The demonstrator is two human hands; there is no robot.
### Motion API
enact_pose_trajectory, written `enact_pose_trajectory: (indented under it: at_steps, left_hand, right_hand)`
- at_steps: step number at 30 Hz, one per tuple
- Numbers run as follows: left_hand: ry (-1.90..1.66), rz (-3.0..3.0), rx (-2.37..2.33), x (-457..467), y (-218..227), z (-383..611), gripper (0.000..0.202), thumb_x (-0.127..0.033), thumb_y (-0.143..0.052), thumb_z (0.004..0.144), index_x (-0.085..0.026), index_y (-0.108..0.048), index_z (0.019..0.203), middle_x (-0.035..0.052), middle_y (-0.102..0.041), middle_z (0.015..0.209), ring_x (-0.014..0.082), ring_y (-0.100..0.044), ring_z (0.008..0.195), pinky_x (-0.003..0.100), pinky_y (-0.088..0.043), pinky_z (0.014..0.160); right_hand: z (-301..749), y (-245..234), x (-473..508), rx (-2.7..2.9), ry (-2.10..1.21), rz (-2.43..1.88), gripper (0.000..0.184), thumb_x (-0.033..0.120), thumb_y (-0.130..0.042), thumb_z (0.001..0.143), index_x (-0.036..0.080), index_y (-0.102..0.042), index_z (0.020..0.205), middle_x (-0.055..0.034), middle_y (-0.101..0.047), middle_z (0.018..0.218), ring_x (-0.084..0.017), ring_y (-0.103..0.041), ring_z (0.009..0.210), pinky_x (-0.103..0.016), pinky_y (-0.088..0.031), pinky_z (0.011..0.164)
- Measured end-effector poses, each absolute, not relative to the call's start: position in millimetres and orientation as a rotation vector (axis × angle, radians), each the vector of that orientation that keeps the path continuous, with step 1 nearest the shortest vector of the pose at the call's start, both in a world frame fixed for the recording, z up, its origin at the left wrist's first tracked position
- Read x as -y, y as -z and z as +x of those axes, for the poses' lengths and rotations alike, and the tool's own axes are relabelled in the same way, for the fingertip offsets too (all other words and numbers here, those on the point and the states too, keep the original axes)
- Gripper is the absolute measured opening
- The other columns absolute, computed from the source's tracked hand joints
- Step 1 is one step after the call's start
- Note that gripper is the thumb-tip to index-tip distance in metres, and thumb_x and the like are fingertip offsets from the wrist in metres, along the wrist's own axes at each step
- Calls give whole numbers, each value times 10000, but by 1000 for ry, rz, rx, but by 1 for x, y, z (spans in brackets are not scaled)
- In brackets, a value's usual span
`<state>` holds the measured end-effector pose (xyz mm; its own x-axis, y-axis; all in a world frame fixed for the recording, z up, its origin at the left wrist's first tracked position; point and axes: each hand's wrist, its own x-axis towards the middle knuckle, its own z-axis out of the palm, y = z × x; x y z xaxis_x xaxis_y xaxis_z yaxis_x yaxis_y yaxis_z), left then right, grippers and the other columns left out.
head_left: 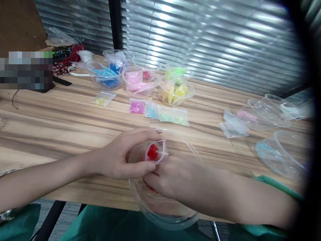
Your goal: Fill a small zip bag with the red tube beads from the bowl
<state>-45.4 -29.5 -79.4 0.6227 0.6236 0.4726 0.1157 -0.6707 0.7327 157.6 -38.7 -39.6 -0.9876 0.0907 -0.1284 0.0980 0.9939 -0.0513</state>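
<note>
My left hand (132, 152) curls its thumb and fingers around a small clear zip bag (162, 155), whose mouth is spread wide. Red pieces (152, 152) show inside the bag. Below it, a large clear plastic bowl (173, 224) sits at the table's front edge. My right hand (167, 177) reaches down into this bowl, beside the bag, with its fingers curled under and hidden from view. Some small red bits (150, 188) lie in the bowl near my right hand's fingers.
Beyond the bowl lie small bags of pink (136, 106), blue (152, 111) and green beads (173, 116), plus a yellow one (103, 99). Behind stand round tubs with blue (104, 80), pink (139, 83) and yellow packets (177, 92). More clear containers (281, 154) and a bag (233, 125) are at right.
</note>
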Motion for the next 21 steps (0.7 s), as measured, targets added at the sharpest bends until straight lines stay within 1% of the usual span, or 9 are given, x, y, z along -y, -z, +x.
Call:
enact_pose_trajectory:
  at_steps: [5,10,13,17,19,21]
  left_hand:
    - [-964,2166,-582,30,78,-45,451,-268,-653,831,-190,-565,1266,90,-686,1171,262,-637,1141,386,-539,971]
    - [-972,2158,-555,29,79,-44,435,-255,-665,825,-174,-569,1241,103,-680,1180,264,-633,1149,367,-541,959]
    - [-971,2165,-543,29,79,-45,417,-259,-665,828,-161,-570,1222,112,-675,1186,269,-627,1160,356,-540,951]
    - [-962,2169,-543,29,79,-46,418,-270,-659,835,-160,-565,1227,113,-672,1190,270,-623,1162,359,-539,953]
    - [-962,2170,-543,28,80,-46,422,-282,-652,839,-168,-562,1235,110,-674,1183,274,-623,1163,369,-542,951]
    - [-966,2170,-543,28,81,-46,427,-295,-649,843,-180,-559,1244,105,-676,1176,277,-624,1161,383,-544,952]
  right_hand:
    - [157,40,37,-2985,117,125,233,-17,-558,729,122,-622,905,-84,-727,900,-194,-658,706,-316,-496,617]
    - [158,43,37,-2975,106,151,255,-43,-525,719,119,-636,882,-98,-724,947,-198,-653,702,-323,-510,610]
    - [159,44,36,-2994,120,191,252,-28,-532,754,121,-660,911,-99,-724,1006,-206,-665,765,-321,-512,635]
    - [159,43,35,-2973,244,230,256,-6,-529,819,131,-672,980,-91,-716,1090,-194,-667,832,-308,-514,692]
    - [159,41,35,-2971,289,241,286,-18,-517,829,134,-669,1018,-83,-713,1102,-176,-664,845,-292,-512,735]
    - [160,41,35,-2999,304,233,313,-3,-515,824,127,-652,1073,-86,-710,1107,-179,-661,871,-292,-510,768]
